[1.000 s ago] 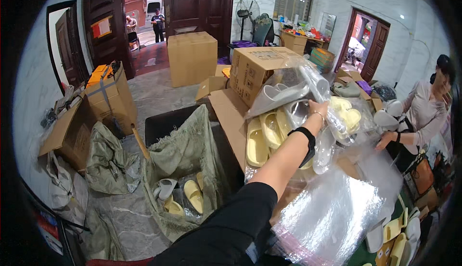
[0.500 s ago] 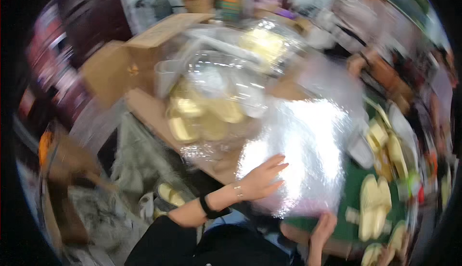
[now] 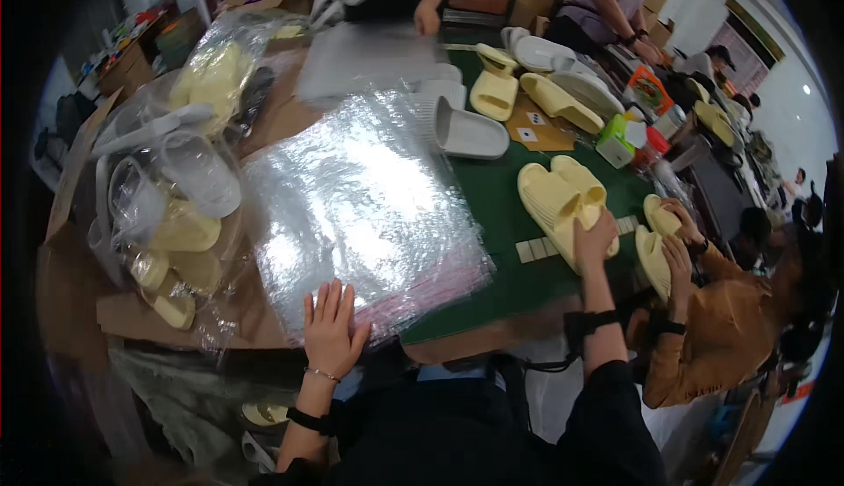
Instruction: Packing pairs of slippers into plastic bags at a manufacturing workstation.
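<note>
My left hand point(image 3: 331, 330) lies flat with its fingers stretched out on the near edge of a stack of clear plastic bags point(image 3: 360, 196) with a pink strip along the near side. To the right, my right hand point(image 3: 596, 242) is closed on a pair of pale yellow slippers point(image 3: 549, 198) that lies side by side on the green table top point(image 3: 479, 301). The fingertips are partly hidden against the nearer slipper. A strip of pale labels point(image 3: 533, 250) is beneath the pair.
Bagged yellow and grey slippers point(image 3: 189, 174) sit on cardboard at the left. Grey slippers point(image 3: 470, 132) and more yellow ones point(image 3: 494, 82) lie farther back. A co-worker in an orange-brown top point(image 3: 725, 337) handles yellow slippers close by on the right. Others work across the table.
The view has swung to the right. My left hand has drawn back to the bag stack's near edge, and my right hand has gone from the stack's corner to the yellow slippers.
</note>
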The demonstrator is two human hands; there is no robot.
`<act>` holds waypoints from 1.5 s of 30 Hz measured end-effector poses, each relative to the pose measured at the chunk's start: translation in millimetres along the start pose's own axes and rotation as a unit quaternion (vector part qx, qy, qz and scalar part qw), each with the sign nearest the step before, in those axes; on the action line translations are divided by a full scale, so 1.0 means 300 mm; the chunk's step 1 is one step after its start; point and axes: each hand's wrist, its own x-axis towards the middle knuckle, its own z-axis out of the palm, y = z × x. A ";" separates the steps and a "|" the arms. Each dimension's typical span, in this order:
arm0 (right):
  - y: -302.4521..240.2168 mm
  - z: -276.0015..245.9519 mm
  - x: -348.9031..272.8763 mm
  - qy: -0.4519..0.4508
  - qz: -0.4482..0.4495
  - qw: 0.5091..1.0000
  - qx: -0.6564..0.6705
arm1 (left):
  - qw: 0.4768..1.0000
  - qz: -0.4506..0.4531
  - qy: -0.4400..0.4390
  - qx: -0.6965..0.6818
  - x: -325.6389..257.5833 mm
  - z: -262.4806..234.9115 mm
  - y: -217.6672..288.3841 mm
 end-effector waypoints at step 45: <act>-0.231 -0.084 -0.346 -0.196 -0.082 0.977 0.023 | 0.985 0.031 -0.167 0.037 0.002 -0.106 -0.045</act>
